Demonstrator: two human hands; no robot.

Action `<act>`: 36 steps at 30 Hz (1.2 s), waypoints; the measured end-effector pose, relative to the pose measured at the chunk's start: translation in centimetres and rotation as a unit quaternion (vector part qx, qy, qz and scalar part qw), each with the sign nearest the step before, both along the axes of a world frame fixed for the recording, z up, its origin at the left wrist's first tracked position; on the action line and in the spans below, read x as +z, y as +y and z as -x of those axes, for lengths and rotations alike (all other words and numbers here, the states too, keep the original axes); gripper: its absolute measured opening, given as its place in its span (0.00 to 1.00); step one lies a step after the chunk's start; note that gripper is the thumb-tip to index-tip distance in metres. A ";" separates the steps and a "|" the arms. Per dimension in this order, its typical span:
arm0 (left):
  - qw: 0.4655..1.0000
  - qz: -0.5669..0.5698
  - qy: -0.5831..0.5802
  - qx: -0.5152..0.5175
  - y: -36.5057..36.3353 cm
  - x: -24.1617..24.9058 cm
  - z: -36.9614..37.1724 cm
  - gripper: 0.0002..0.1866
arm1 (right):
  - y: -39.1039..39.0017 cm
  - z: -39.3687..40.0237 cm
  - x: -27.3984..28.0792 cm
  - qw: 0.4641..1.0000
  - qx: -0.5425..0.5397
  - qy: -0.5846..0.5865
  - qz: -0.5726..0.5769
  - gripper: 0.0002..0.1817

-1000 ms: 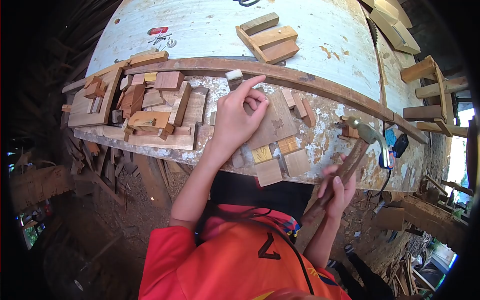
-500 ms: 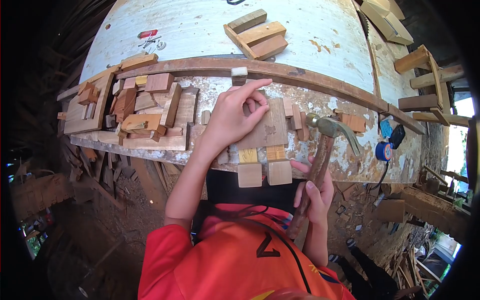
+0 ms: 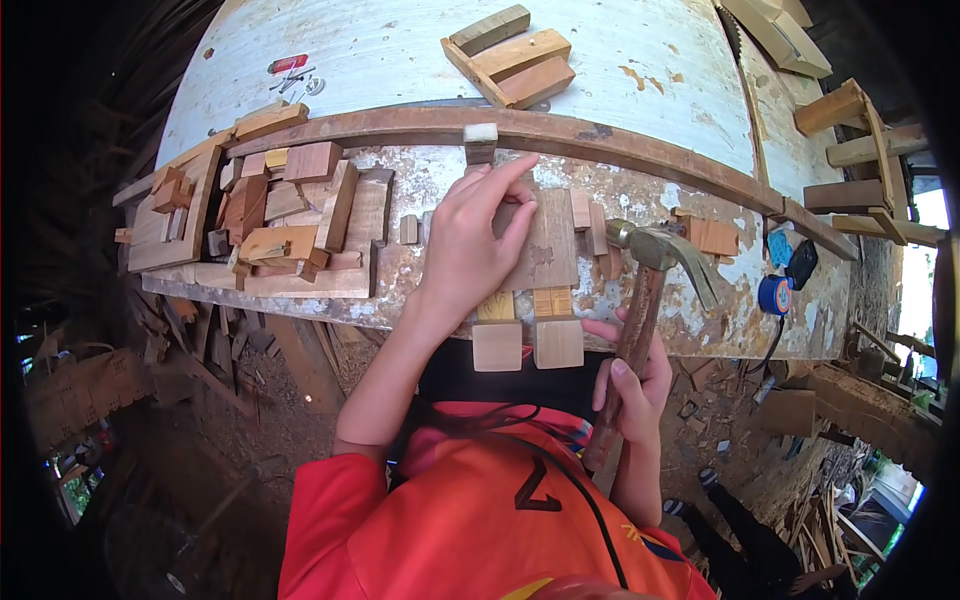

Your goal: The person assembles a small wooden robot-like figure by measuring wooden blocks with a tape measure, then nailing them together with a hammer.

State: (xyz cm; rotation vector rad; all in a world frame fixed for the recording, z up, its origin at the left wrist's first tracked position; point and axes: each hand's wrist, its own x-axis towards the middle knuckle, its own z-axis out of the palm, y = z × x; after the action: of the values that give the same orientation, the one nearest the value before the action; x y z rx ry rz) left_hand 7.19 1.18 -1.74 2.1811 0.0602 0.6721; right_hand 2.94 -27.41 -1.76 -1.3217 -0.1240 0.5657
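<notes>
My left hand (image 3: 470, 240) lies over a flat wooden board (image 3: 550, 235), its thumb and curled fingers pinched together and the index finger stretched forward. What the pinch holds, if anything, is hidden. My right hand (image 3: 648, 385) is wrapped around the wooden handle of a claw hammer (image 3: 636, 325). The hammer stands tilted, head up, right of the board. Two pale square wooden blocks (image 3: 559, 345) are at the near side of the board, over the bench edge, with yellowish wood pieces (image 3: 556, 302) between them and the board. Beyond my left hand stands a white-topped block (image 3: 480, 142).
Several wood offcuts (image 3: 312, 162) are heaped at the left of the workbench (image 3: 400, 318). A long wooden rail (image 3: 640, 150) crosses it. A joined wooden frame (image 3: 510, 60), loose nails (image 3: 292, 80) and a blue tape measure (image 3: 774, 295) lie around. Another person's legs (image 3: 735, 530) show at lower right.
The camera view has shifted slightly. The fingers of my left hand have drawn closer together over the board. My right hand still grips the hammer in nearly the same place.
</notes>
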 end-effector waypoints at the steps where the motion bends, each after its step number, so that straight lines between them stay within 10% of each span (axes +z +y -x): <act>1: 1.000 0.001 0.000 -0.004 0.0 0.0 0.0 0.28 | 0.0 0.0 0.0 1.000 0.000 0.000 0.001 0.34; 36: 0.998 -0.005 -0.025 -0.055 -0.3 -0.2 -0.5 0.29 | 0.3 0.2 -0.6 1.000 -0.007 0.019 0.021 0.34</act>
State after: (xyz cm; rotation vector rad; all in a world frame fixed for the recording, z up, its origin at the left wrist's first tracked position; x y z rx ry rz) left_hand 7.74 0.87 -1.98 2.1592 -0.0901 0.6651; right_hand 2.73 -27.12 -2.36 -1.3502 -0.0716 0.5838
